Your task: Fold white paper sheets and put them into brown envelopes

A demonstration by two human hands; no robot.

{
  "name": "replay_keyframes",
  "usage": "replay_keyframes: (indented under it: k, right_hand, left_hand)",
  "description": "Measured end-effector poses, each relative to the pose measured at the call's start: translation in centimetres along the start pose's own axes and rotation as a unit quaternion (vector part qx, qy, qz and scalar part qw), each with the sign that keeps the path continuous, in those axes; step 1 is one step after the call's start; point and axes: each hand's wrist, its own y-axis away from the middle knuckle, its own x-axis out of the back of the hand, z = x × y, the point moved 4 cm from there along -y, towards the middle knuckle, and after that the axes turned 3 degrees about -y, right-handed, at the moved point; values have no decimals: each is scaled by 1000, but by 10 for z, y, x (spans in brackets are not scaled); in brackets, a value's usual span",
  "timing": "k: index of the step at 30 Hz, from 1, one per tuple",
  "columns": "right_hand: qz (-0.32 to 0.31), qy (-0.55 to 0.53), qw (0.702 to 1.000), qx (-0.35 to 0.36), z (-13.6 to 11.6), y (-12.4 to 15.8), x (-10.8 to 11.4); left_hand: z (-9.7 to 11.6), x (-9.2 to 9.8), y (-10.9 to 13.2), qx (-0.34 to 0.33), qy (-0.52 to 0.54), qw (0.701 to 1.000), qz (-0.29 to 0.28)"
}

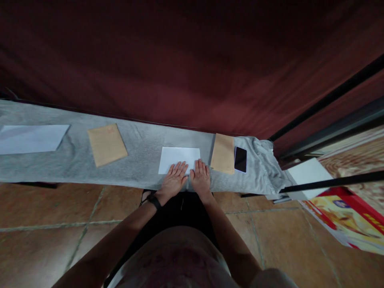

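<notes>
A white sheet of paper (175, 155), which looks folded, lies on the grey cloth in front of me. My left hand (174, 178) rests flat on its lower edge, fingers stretched out. On the sheet's lower right corner lies my right hand (200, 177), also flat with its fingers out. Both palms face down and hide part of the near edge. To the right of my right hand are brown envelopes (222, 154), seemingly stacked. Another brown envelope (108, 145) lies at an angle to the left.
A grey cloth (141, 140) covers the narrow table. White paper (33, 139) lies at the far left, a phone (240, 159) at the right. A dark red curtain (180, 80) hangs behind. Black bars (330, 182) and a red-yellow box (348, 218) stand at the right.
</notes>
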Motion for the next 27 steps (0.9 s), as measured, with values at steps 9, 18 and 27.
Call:
replay_keyframes:
  k: [9, 18, 27]
  right_hand:
    - [-21, 22, 1000, 5, 1, 0, 3]
    - [-99, -24, 991, 81, -23, -2, 0]
    - [-52, 6, 998, -41, 3, -17, 14]
  left_hand:
    - [-6, 2, 5, -24, -5, 1000, -2]
    - [-7, 0, 5, -41, -20, 999, -5]
    - [-15, 5, 11, -18, -24, 999, 12]
